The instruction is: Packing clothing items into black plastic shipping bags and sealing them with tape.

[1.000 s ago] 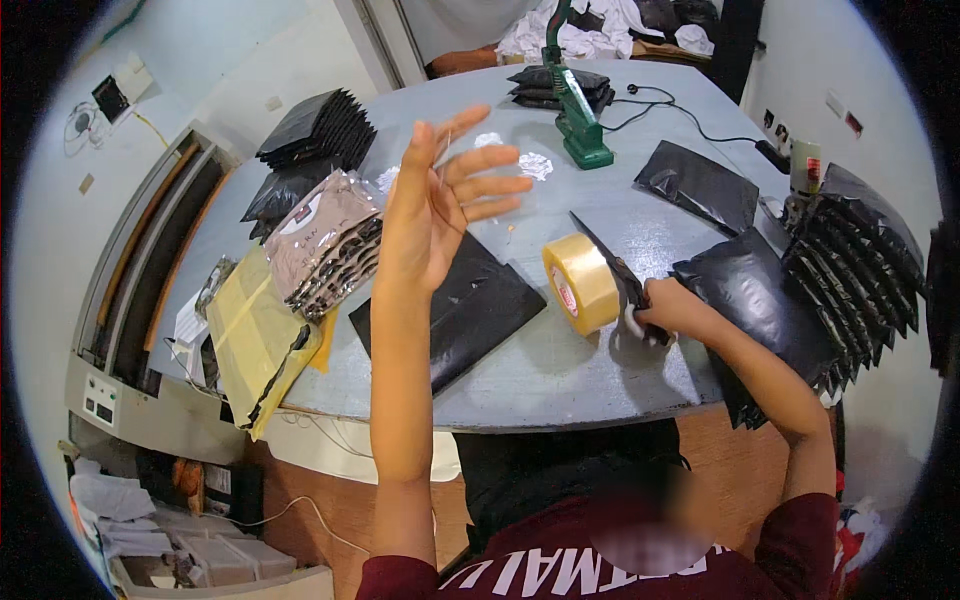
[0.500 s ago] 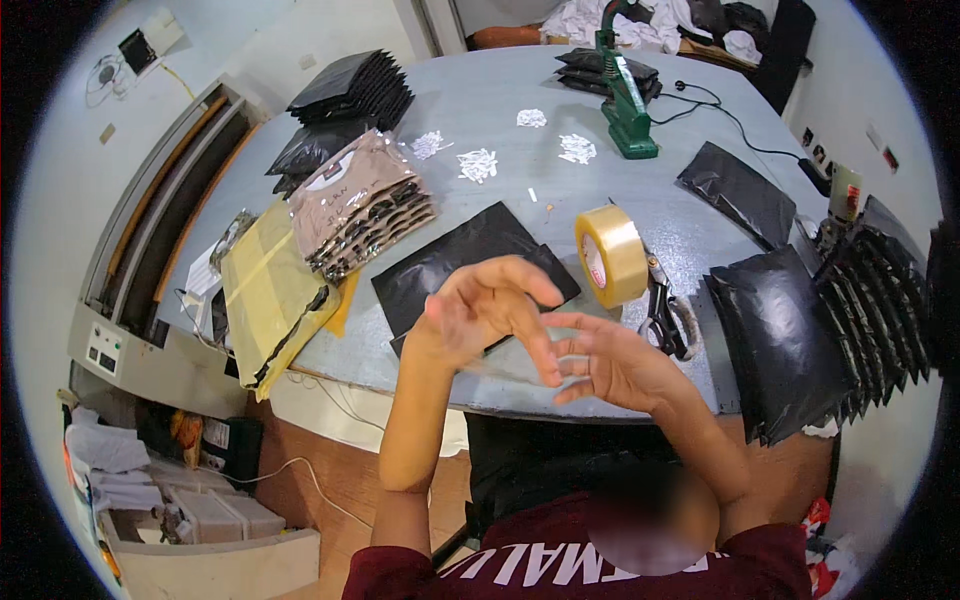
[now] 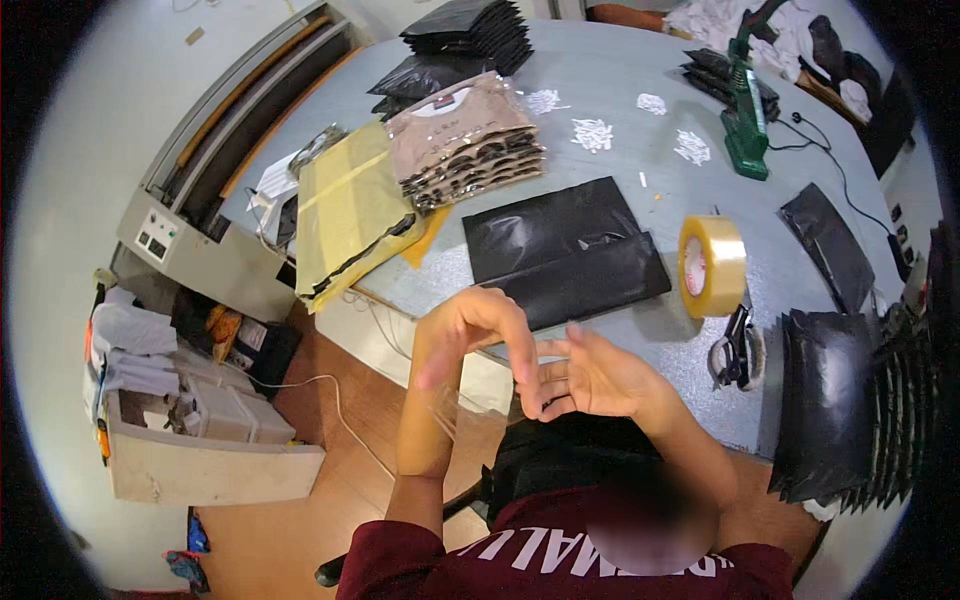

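My left hand is raised just past the table's near edge, its fingers bent over and the thumb blurred. A thin see-through strip hangs beneath it, seemingly held between its thumb and fingertips; whether it is tape or plastic film is unclear. Fingers apart and thumb up, my right hand meets the left fingertips. Beyond both hands a black plastic mailing bag lies flat, with a folded-over panel along its near side. A big roll of clear tape stands on edge to its right, near black-handled scissors.
At left are a yellow parcel, a stack of bagged brown shirts and piled black bags. White label heaps and a green hand press stand farther back. Packed black bags line the right edge.
The view has swung left, so the table things sit farther right. My hands have come down nearer my body, uncovering the mailing bag, and the clear strip now hangs lower.
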The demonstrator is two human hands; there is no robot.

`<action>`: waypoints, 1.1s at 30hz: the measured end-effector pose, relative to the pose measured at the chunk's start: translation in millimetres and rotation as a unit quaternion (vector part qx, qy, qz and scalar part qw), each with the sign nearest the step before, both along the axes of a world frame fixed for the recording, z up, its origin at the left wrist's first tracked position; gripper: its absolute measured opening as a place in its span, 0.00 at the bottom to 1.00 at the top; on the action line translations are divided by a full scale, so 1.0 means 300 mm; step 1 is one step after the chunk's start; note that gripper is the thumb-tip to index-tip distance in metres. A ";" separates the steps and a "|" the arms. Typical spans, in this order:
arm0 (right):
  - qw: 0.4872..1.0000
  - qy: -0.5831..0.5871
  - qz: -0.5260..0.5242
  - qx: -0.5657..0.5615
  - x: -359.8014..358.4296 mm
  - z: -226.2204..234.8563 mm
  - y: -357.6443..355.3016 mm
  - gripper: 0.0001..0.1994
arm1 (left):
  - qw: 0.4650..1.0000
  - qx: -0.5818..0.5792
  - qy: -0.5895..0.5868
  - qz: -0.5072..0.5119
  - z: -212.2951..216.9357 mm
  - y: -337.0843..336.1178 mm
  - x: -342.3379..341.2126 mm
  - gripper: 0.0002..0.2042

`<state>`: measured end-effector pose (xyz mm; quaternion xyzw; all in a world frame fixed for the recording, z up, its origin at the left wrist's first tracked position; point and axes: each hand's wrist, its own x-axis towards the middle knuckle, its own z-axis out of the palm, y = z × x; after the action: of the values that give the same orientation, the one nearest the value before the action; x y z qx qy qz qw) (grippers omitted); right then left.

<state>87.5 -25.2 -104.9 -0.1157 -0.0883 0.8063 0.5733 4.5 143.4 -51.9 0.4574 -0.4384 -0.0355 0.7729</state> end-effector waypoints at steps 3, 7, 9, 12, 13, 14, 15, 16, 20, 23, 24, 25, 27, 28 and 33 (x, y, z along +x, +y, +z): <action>0.977 -0.160 -0.139 -0.005 0.002 0.031 -0.004 0.17 | 1.000 0.013 0.008 -0.011 0.000 0.009 -0.029 0.31; 0.904 -0.324 -0.281 -0.005 0.036 0.018 -0.008 0.16 | 0.998 0.045 -0.002 0.036 -0.033 0.072 -0.083 0.30; 0.853 -0.406 -0.327 -0.020 0.062 0.032 -0.020 0.16 | 0.990 0.081 -0.025 0.110 -0.052 0.103 -0.096 0.27; 0.779 -0.485 -0.395 -0.045 0.117 0.020 -0.032 0.15 | 0.960 0.121 0.048 0.250 -0.036 0.117 -0.182 0.14; 0.762 -0.490 -0.421 -0.043 0.131 0.015 -0.032 0.15 | 0.932 0.195 0.100 0.288 -0.039 0.132 -0.203 0.11; 0.745 -0.494 -0.446 -0.040 0.143 0.011 -0.029 0.15 | 0.895 0.268 0.151 0.324 -0.044 0.146 -0.221 0.09; 0.728 -0.509 -0.457 -0.040 0.151 0.005 -0.022 0.14 | 0.875 0.308 0.165 0.334 -0.060 0.158 -0.235 0.07; 0.729 -0.510 -0.455 -0.040 0.157 -0.001 -0.009 0.14 | 0.875 0.307 0.165 0.336 -0.075 0.164 -0.244 0.07; 0.680 -0.545 -0.489 -0.020 0.170 -0.023 0.041 0.12 | 0.815 0.354 0.255 0.381 -0.089 0.167 -0.249 0.12; 0.636 -0.579 -0.509 -0.028 0.184 -0.051 0.070 0.11 | 0.824 0.295 0.268 0.402 -0.074 0.147 -0.229 0.14; 0.607 -0.595 -0.525 -0.034 0.186 -0.058 0.078 0.11 | 0.829 0.249 0.281 0.414 -0.069 0.140 -0.224 0.15; 0.608 -0.596 -0.523 -0.032 0.192 -0.061 0.083 0.11 | 0.828 0.248 0.282 0.416 -0.077 0.140 -0.215 0.15; 0.598 -0.586 -0.546 -0.038 0.208 -0.064 0.089 0.12 | 0.824 0.190 0.292 0.447 -0.103 0.145 -0.189 0.15; 0.597 -0.587 -0.545 -0.038 0.216 -0.070 0.096 0.12 | 0.824 0.189 0.292 0.447 -0.117 0.143 -0.167 0.15; 0.577 -0.593 -0.555 -0.085 0.255 -0.104 0.102 0.15 | 0.719 0.209 0.342 0.567 -0.197 0.114 -0.073 0.15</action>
<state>163.8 5.3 -136.0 -0.6425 -0.2584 0.0858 0.7163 -17.3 177.6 -110.9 0.7273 0.2157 0.1648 0.6303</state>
